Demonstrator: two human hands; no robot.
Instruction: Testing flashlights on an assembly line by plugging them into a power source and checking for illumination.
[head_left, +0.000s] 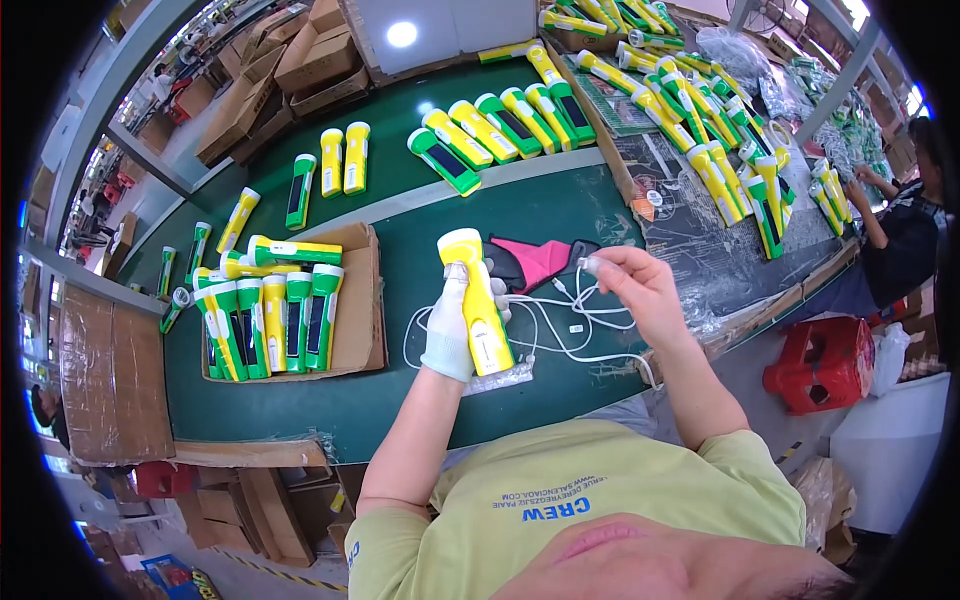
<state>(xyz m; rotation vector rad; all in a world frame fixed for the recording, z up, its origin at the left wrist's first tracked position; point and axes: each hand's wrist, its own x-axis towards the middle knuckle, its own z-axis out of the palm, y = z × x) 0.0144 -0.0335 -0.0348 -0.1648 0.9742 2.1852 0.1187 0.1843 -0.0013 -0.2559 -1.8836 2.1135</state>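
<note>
My left hand (449, 318), in a white glove, is wrapped round a yellow flashlight (481, 315) with a white head. The flashlight stands head up, tilted a little, above the green table. To its right, my bare right hand (645, 288) pinches the small end of a white cable (587, 264) between thumb and fingertips, apart from the flashlight. More of the cable lies in loose loops on the table between both hands. Behind it is a pink and black cloth-like piece (545, 262). A clear plastic wrapper (500, 380) lies under the flashlight's lower end.
At left, a cardboard box (366, 300) holds several green and yellow flashlights. A row of flashlights (505, 125) lies farther back on the table (300, 415). Many more flashlights are heaped on the right-hand bench, where another person (905, 220) works. A red stool (820, 365) stands at right.
</note>
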